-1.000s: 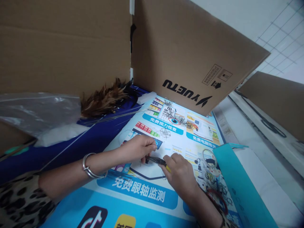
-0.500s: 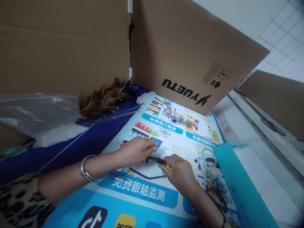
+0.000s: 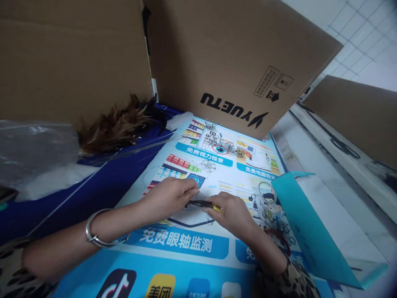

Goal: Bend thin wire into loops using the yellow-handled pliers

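My right hand (image 3: 233, 211) is closed round the yellow-and-black handle of a pair of pliers (image 3: 202, 203), whose dark jaws point left. Just beyond the jaw tips is my left hand (image 3: 182, 192), its fingers pinched together; what they hold is hidden or too thin to name. A silver bangle (image 3: 89, 231) circles my left wrist. Both hands are low over a printed blue-and-white poster (image 3: 173, 263). Past my left hand lies a small tangle of wire (image 3: 208, 166), with more wire bundles (image 3: 228, 147) farther back.
Rings and loose wire pieces (image 3: 273, 215) lie right of my right arm, beside a teal box (image 3: 313, 227). Cardboard panels (image 3: 223, 54) stand upright behind. At left are brown feathers (image 3: 108, 130), a clear plastic bag (image 3: 37, 142) and long thin wires on blue cloth (image 3: 114, 182).
The view has shifted slightly, so the surroundings sit farther left and a little higher. The pliers now lie more level, still in my right hand. My left hand keeps its pinch.
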The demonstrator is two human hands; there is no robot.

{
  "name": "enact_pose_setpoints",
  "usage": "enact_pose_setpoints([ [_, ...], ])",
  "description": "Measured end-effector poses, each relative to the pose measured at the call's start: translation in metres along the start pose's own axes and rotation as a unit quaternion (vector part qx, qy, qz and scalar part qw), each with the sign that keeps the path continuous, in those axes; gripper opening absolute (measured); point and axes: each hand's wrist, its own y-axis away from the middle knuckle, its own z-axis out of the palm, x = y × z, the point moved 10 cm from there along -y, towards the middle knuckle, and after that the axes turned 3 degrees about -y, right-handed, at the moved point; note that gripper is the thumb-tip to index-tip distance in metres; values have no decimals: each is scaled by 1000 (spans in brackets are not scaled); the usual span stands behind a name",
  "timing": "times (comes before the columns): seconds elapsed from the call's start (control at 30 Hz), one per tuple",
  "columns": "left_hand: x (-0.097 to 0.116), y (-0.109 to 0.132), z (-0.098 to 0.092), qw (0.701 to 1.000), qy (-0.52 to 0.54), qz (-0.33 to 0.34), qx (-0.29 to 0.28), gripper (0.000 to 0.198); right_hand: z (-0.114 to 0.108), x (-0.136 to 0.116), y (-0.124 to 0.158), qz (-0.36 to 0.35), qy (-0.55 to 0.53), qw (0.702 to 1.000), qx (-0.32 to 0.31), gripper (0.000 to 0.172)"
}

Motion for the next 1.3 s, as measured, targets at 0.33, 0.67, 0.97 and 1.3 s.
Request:
enact_pose_setpoints([
  [0.33, -34, -8, -21, 994, 77, -55, 60, 28, -32, 21, 3, -60, -71, 967, 238, 26],
  [0.67, 19, -2, 46, 986, 85, 91, -107, 28, -16, 75, -4, 53, -259, 920, 291, 23],
  [0.97, 7, -3, 33, 993, -4, 89, -75, 31, -8, 71, -5, 27, -252, 929, 269, 24],
  [1.3, -37, -9, 4, 976, -203, 9, -80, 24, -3, 69, -9, 16, -241, 936, 256, 21],
])
